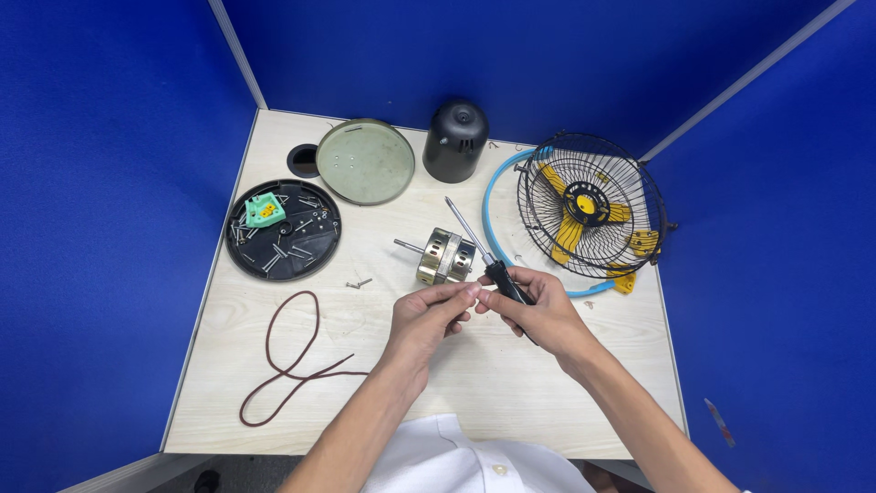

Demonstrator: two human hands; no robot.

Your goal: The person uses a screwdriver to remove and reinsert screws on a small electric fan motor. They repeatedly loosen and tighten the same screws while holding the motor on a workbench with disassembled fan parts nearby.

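Black tray (pixel 315 258) far left on tabletop (pixel 511 402), holding screws and green part (pixel 264 210). Round hole (pixel 302 161) beyond it. Grey-green disc (pixel 365 162) far centre, black cap (pixel 455 140) right of it. Cage (pixel 591 204) with yellow blades far right, blue ring (pixel 490 196) beside. Maroon cord (pixel 287 361) looped near left. Loose screws (pixel 359 284) centre.

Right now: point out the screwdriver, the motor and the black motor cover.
screwdriver (pixel 505 280), head view, black handle.
motor (pixel 445 256), head view, metal casing.
black motor cover (pixel 455 139), head view, side wall.
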